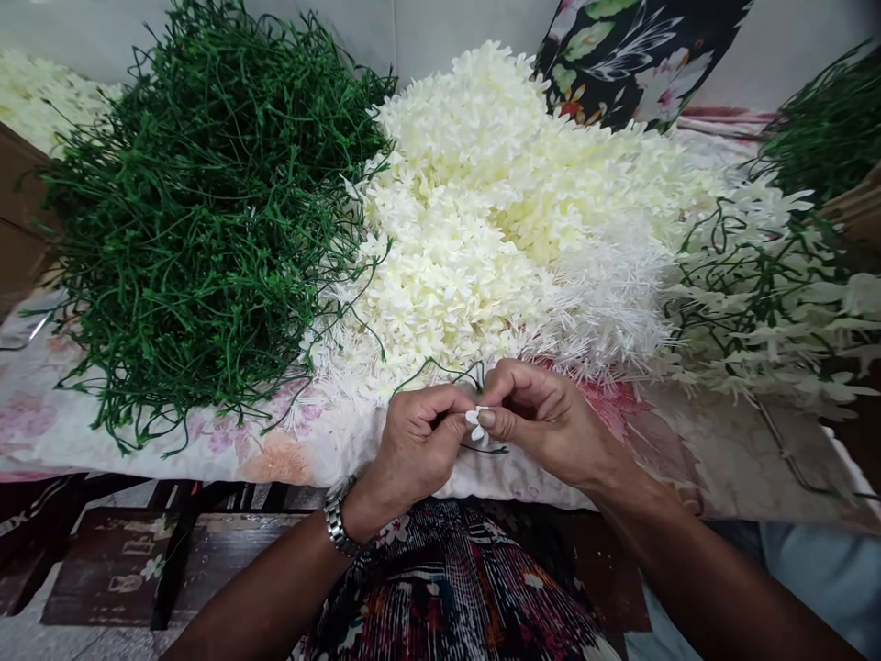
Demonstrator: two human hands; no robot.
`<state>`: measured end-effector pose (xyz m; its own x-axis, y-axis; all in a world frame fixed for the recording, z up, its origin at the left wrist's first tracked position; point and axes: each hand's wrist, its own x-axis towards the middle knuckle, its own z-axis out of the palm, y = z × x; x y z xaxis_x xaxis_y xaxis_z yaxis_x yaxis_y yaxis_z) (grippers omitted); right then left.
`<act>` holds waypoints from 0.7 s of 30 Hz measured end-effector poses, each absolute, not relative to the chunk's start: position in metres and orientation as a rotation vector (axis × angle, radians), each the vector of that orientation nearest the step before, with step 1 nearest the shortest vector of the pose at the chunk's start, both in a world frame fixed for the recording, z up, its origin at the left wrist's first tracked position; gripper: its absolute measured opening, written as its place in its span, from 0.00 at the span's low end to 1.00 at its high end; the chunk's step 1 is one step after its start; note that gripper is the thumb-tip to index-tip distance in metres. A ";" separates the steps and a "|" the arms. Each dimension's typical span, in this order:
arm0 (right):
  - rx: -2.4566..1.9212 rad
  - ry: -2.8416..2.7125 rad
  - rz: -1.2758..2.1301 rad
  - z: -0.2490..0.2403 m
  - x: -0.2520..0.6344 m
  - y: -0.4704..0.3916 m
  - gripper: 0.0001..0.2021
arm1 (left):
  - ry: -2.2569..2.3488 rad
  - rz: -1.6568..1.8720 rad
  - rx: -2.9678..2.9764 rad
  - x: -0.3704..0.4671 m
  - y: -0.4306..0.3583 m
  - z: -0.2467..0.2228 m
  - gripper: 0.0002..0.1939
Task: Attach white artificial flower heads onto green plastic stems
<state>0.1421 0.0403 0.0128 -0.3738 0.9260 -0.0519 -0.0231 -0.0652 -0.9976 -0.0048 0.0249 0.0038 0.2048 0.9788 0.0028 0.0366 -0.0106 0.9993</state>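
Close together above the front edge of the cloth, both my hands pinch at one small white artificial flower (476, 426). My right hand (551, 418) has thumb and forefinger closed on its petals. My left hand (423, 436), with a metal watch on the wrist, is closed right beside it, fingertips touching the flower. A thin green plastic stem (440, 365) loops behind my hands, and one end shows below my left fingers; where the fingers grip it is hidden. Just beyond lies a big heap of cream-white artificial flowers (468, 266).
A tall pile of green plastic stems (213, 211) stands at left. White spiky pieces (598, 303) lie right of centre, with finished-looking flower sprays (763, 303) further right. A flowered cloth (234, 450) covers the work surface. A dark floral panel (633, 60) leans behind.
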 end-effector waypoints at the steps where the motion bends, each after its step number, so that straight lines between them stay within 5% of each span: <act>1: -1.016 -1.434 1.547 0.012 0.142 0.041 0.16 | 1.084 1.044 1.327 -0.005 0.025 0.003 0.10; 8: -1.103 -1.557 1.342 0.015 0.151 0.036 0.08 | 1.012 1.128 1.163 -0.005 0.026 0.007 0.07; 14: -1.183 -1.922 0.772 0.014 0.168 0.015 0.15 | 0.930 1.177 0.898 -0.008 0.022 0.005 0.14; 17: -1.122 -2.025 0.678 0.006 0.164 0.010 0.06 | 0.901 1.190 0.840 -0.007 0.020 0.006 0.15; 21: -1.099 -2.131 0.577 0.002 0.160 0.009 0.06 | 0.863 1.232 0.743 -0.004 0.019 0.008 0.16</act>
<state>0.1598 0.0095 0.0019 -0.4271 0.8317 0.3549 0.5392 0.5493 -0.6384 -0.0038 0.0185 0.0084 0.1106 0.9822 -0.1516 -0.4781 0.1863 0.8583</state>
